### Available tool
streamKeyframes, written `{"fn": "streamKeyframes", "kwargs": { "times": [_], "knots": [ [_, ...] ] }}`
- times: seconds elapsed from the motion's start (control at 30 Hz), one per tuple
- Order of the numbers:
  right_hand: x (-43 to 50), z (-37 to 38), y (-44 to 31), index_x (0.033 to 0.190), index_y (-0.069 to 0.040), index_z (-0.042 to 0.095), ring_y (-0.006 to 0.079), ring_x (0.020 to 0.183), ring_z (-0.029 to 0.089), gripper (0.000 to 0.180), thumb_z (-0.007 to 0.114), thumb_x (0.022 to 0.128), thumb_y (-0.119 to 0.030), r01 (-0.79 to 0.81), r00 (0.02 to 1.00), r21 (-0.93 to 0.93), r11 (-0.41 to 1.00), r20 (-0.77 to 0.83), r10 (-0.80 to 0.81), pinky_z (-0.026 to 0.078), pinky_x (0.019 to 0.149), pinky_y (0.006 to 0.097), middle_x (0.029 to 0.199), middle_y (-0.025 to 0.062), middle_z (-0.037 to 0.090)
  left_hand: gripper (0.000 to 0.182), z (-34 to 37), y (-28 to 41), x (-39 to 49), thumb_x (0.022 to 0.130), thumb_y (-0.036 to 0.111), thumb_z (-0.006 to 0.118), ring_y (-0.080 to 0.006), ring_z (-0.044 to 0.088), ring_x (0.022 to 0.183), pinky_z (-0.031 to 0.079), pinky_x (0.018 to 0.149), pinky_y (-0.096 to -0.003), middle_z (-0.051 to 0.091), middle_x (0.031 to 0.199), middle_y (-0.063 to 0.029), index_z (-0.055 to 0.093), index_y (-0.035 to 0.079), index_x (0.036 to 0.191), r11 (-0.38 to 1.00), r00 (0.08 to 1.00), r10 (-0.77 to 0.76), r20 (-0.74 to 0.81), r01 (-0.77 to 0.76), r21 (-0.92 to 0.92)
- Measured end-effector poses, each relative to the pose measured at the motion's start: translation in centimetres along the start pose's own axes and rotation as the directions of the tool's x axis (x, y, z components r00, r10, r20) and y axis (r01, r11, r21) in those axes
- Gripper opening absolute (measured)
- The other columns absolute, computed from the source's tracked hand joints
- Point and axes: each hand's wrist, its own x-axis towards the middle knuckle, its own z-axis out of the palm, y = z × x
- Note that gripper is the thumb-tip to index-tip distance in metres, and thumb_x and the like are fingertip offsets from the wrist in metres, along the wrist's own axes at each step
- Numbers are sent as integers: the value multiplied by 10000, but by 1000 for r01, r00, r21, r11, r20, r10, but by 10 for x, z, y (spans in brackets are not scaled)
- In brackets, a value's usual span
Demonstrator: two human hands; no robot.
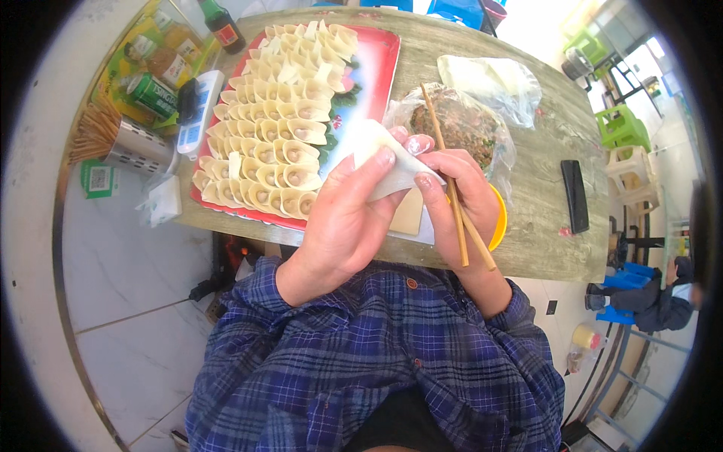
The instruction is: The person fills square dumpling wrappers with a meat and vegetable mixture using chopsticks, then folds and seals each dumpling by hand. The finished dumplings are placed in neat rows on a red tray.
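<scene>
A pale dough wrapper [398, 175], folded over, is held between my two hands above the table's near edge. My left hand [344, 217] pinches its left side with the thumb on top. My right hand [469, 198] grips the right corner with thumb and fingertips and also holds a pair of wooden chopsticks [456, 217]. White flour dusts the fingertips. Left of my hands, rows of folded wontons [271, 127] fill most of a red-rimmed tray [388, 68]. Behind my right hand sits minced filling [452, 121] in a clear plastic bag. Square wrappers [408, 217] lie partly hidden under my hands.
A yellow bowl rim [499, 220] shows beside my right hand. A black phone-like object [575, 196] and a bagged white stack [486, 79] lie on the wooden table [542, 169]. Leftward are a power strip [200, 113], dark bottle [222, 28], green can [151, 93] and chopstick holder [138, 144].
</scene>
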Motion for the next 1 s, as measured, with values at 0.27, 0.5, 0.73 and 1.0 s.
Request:
{"fn": "streamKeyframes", "kwargs": {
  "times": [0.27,0.5,0.73,1.0],
  "knots": [
    [-3,-4,-2,1036,24,690,239,840,687,178,709,873,94,-11,1000,-19,1000,-8,11,538,749,312,937,143,705,290,-4,-3,-2,1052,109,565,-232,600,1227,455,1096,-395,641,1223,-112,550,3,1322,1000,1000,-1,4,1,-23],
    [-2,-9,-2,1027,18,683,288,802,675,250,732,805,121,181,984,-115,977,15,-180,541,704,340,910,146,688,271,-8,-3,-4,1046,105,585,-177,661,1064,520,992,-339,697,1087,-101,612,-39,1274,983,996,83,26,-86,162],
    [23,-22,-6,1006,1,684,303,774,646,300,745,715,40,442,891,-261,858,236,-387,539,663,364,928,136,660,218,-9,1,-9,1022,68,622,-125,655,1001,515,929,-276,712,1051,-65,706,-36,1195,808,976,212,-42,-150,570],
    [38,-26,-10,932,-30,651,249,771,608,177,662,759,-63,565,765,-254,785,517,-383,539,645,348,884,75,593,188,-20,14,-11,995,31,617,-119,643,933,511,827,-277,712,1015,-61,713,-43,1139,521,982,156,110,-177,835]
  ]
}}
